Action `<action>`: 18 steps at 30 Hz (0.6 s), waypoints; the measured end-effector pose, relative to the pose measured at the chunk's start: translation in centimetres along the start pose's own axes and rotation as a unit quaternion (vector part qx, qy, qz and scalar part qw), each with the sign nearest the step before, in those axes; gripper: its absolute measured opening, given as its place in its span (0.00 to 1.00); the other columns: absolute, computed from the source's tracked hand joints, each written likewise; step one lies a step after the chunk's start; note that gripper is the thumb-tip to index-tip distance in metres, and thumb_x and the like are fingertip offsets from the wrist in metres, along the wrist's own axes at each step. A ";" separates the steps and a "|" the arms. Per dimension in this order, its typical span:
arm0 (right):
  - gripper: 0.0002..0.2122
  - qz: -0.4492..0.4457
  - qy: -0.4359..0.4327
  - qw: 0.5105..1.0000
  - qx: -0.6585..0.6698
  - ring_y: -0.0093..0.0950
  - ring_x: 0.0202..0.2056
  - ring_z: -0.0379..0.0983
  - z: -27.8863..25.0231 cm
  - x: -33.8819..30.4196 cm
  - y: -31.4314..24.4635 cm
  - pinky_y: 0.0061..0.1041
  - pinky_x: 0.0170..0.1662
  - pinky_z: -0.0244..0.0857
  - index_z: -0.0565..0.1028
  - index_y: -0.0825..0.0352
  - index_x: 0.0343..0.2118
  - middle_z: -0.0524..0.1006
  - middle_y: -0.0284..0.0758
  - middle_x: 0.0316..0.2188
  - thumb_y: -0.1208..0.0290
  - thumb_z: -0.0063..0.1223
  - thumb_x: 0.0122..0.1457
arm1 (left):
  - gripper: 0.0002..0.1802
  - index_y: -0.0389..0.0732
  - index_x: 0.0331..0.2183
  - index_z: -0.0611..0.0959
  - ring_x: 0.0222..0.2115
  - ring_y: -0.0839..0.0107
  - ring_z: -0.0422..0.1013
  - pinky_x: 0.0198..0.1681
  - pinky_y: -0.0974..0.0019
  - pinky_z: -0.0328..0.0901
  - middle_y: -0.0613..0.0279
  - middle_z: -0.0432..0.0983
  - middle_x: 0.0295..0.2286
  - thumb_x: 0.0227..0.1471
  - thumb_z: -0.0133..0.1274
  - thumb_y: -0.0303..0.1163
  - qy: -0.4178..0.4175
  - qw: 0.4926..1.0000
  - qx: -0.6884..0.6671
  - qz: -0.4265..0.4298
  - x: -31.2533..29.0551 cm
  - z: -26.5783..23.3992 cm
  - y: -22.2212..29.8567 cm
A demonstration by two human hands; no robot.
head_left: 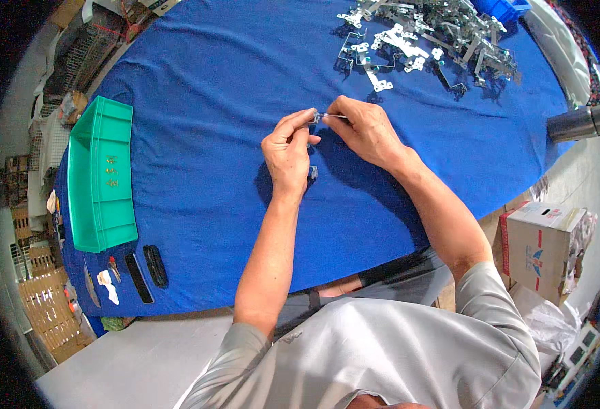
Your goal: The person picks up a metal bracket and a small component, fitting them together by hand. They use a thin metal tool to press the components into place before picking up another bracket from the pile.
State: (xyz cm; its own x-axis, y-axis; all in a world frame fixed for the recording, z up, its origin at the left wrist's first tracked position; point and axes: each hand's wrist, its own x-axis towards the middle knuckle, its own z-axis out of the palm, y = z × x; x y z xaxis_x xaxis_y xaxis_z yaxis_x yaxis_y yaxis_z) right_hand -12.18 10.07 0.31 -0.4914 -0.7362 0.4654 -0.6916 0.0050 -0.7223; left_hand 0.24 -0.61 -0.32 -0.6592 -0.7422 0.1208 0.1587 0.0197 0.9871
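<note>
Left hand (288, 153) has its thumb and fingers pinched on a small metal part (315, 118), held above the blue cloth (204, 136) of the table. Right hand (368, 131), at about half past two from the left, has its fingers closed on a thin metal rod (334, 116), whose other end points toward nine o'clock and reaches the part; how the two join is too small to tell.

Taking that meeting point as the centre of the clock, another bit of metal (313, 172) shows at six o'clock beside the left wrist; I cannot tell whether it belongs to the held part. At two o'clock lies a loose heap of metal pieces (443, 41), with a blue box (503, 8) just beyond it. A steel flask (576, 124) lies at three o'clock, and a cardboard box (542, 235) stands off the table at four. Between eight and nine is a green bin (112, 204) holding a few small brassy bits (111, 172). Between seven and eight lies a flat black slab (139, 278).
</note>
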 end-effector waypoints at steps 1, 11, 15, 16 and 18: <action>0.14 0.008 -0.029 0.999 -0.038 0.47 0.24 0.72 -0.2 -0.1 0.2 0.43 0.26 0.64 0.70 0.67 0.24 0.73 0.45 0.20 0.62 0.52 0.61 | 0.16 0.36 0.38 0.86 0.36 0.72 0.76 0.31 0.72 0.75 0.55 0.79 0.39 0.54 0.46 0.14 -0.001 1.000 0.005 -0.003 0.0 0.1 0.0; 0.14 0.010 0.003 1.000 -0.012 0.46 0.25 0.73 0.2 -0.2 0.1 0.43 0.27 0.65 0.71 0.68 0.24 0.74 0.45 0.21 0.63 0.53 0.60 | 0.15 0.36 0.38 0.86 0.36 0.73 0.76 0.32 0.73 0.75 0.56 0.79 0.38 0.54 0.47 0.14 0.000 1.000 0.011 0.013 -0.1 0.3 0.2; 0.12 0.045 -0.024 0.999 -0.011 0.46 0.26 0.74 -0.3 0.0 -0.3 0.42 0.28 0.65 0.72 0.68 0.26 0.75 0.44 0.22 0.64 0.54 0.59 | 0.15 0.36 0.38 0.86 0.36 0.73 0.76 0.32 0.73 0.75 0.56 0.79 0.39 0.54 0.47 0.14 0.003 1.000 0.017 0.021 -0.1 0.1 0.2; 0.11 0.046 -0.045 0.997 -0.053 0.45 0.25 0.74 -0.4 0.1 -0.1 0.41 0.28 0.65 0.72 0.68 0.27 0.75 0.44 0.22 0.64 0.55 0.59 | 0.15 0.36 0.38 0.86 0.36 0.73 0.76 0.32 0.73 0.75 0.56 0.79 0.39 0.54 0.47 0.14 0.005 1.000 0.019 0.021 -0.1 0.2 0.3; 0.11 0.047 -0.065 0.992 -0.095 0.45 0.25 0.74 -0.3 0.1 -0.1 0.40 0.27 0.66 0.73 0.68 0.28 0.76 0.44 0.22 0.64 0.55 0.59 | 0.15 0.36 0.38 0.86 0.36 0.73 0.76 0.33 0.73 0.75 0.56 0.79 0.39 0.54 0.47 0.14 0.007 1.000 0.020 0.022 -0.1 0.2 0.3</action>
State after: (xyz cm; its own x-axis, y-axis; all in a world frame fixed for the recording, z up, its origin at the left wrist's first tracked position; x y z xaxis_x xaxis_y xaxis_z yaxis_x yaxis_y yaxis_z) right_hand -12.37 10.23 0.58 -0.4946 -0.8072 0.3223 -0.7397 0.1962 -0.6438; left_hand 0.23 -0.38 -0.05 -0.6422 -0.7492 0.1624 0.1566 0.0791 0.9845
